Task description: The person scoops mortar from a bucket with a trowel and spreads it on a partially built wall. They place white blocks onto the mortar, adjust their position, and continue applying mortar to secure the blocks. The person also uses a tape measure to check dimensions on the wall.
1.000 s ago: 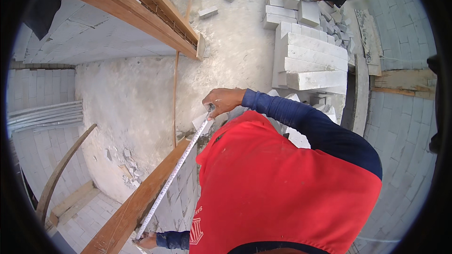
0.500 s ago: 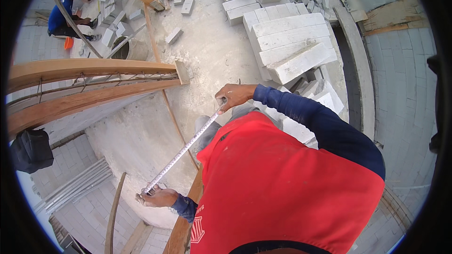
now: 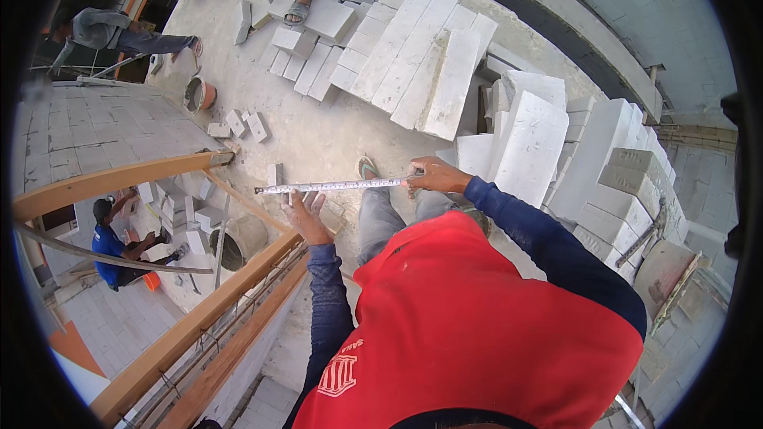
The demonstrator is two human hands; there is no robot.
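A white tape measure (image 3: 342, 186) is drawn out level in front of me, its blade free at the dark hooked tip on the left. My right hand (image 3: 439, 175) is closed on its other end, by the case, which the fingers mostly hide. Under the blade, close to its tip, my left hand (image 3: 308, 216) is raised palm up with fingers apart, the fingertips at the blade's lower edge. Below the blade are my legs in grey trousers (image 3: 384, 218) and one sandalled foot (image 3: 366, 167).
Stacked white blocks (image 3: 413, 52) stand ahead and to the right, with leaning slabs (image 3: 528, 147). Wooden beams (image 3: 199, 318) cross the lower left. A person in blue (image 3: 111, 246) crouches at left; another person (image 3: 119, 32) bends farther back. A third person's sandalled foot (image 3: 297, 13) is by the blocks.
My view has swung to the right. The tape has gone from slanted to level. My left hand has risen from the lower left, its fingers now spread beneath the blade.
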